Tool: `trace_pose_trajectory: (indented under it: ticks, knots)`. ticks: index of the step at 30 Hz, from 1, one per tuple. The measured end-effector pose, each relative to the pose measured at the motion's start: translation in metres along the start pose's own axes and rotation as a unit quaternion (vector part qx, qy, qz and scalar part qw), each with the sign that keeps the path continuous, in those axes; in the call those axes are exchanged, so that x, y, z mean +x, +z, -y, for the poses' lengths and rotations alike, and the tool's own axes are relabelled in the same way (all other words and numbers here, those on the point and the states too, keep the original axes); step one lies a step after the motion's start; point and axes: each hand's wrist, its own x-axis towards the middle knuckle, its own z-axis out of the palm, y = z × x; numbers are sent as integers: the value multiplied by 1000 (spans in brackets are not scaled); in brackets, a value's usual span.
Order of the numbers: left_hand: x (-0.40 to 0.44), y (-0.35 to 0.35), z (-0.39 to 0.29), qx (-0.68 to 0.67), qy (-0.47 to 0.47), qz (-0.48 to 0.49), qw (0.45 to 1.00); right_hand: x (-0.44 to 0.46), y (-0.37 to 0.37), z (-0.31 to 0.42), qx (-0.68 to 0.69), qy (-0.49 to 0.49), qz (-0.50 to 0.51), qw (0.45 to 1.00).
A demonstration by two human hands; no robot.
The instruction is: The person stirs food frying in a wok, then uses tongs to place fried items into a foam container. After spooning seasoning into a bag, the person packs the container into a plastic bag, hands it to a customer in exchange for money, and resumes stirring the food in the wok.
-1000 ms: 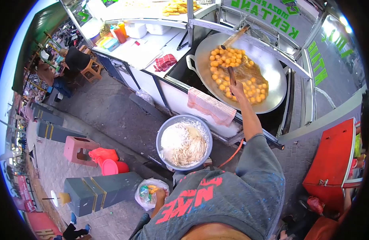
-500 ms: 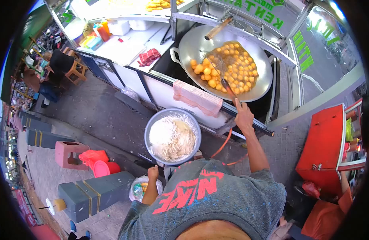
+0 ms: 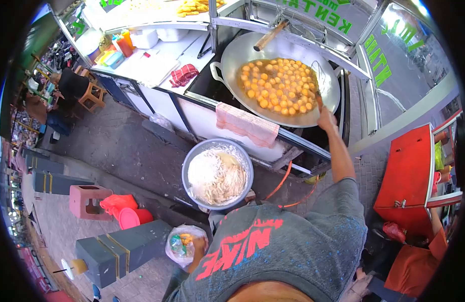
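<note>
In the head view my right hand (image 3: 327,120) is closed round the wooden handle of a wire skimmer (image 3: 319,100). The skimmer's wire head is at the right side of a large metal wok (image 3: 232,48). Many round golden fried balls (image 3: 280,85) float in the wok's oil. My left hand (image 3: 198,244) hangs low beside a clear plastic bag (image 3: 178,257) with green and orange items; its fingers are too small to make out. In front of my body stands a grey basin (image 3: 185,171) with white flour and pale dough.
A pink cloth (image 3: 245,123) hangs over the cart's front edge. On the counter lie a red cloth (image 3: 183,75) and sauce bottles (image 3: 124,43). A second wooden-handled tool (image 3: 270,35) rests across the wok's far rim. At right stands a red cabinet (image 3: 403,166), with another person's arm near it.
My right hand has moved right with the skimmer, from the wok's middle to its right side. The balls have spread out in the oil. My left hand has dropped down toward the bag.
</note>
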Motion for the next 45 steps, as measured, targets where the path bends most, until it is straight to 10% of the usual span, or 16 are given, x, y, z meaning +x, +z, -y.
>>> trace_pose_trajectory:
  ticks: [1,11,13,16,19,27,36,45]
  knots:
    - [-18,13,0,-344,-233,-58,908,15,25,9,36,15,-14,999]
    - [-59,22,-1,-50,-54,-38,997,61,107,162,590,-4,163,791]
    - [-38,17,0,163,22,-14,986,44,90,163,584,-35,138,799]
    - [-41,-73,-137,-157,-229,-53,959,42,107,142,476,-134,55,867]
    - [7,-45,-87,-270,-237,-80,930,7,129,117,339,-224,-91,909]
    - [80,-68,-119,-296,-212,-42,931,-145,38,65,18,-224,-101,969]
    - [60,-74,-137,-142,-146,-4,979,-73,-13,-30,-114,-98,-209,966]
    - [-51,-23,-27,-76,-138,10,988,42,51,4,46,6,5,999]
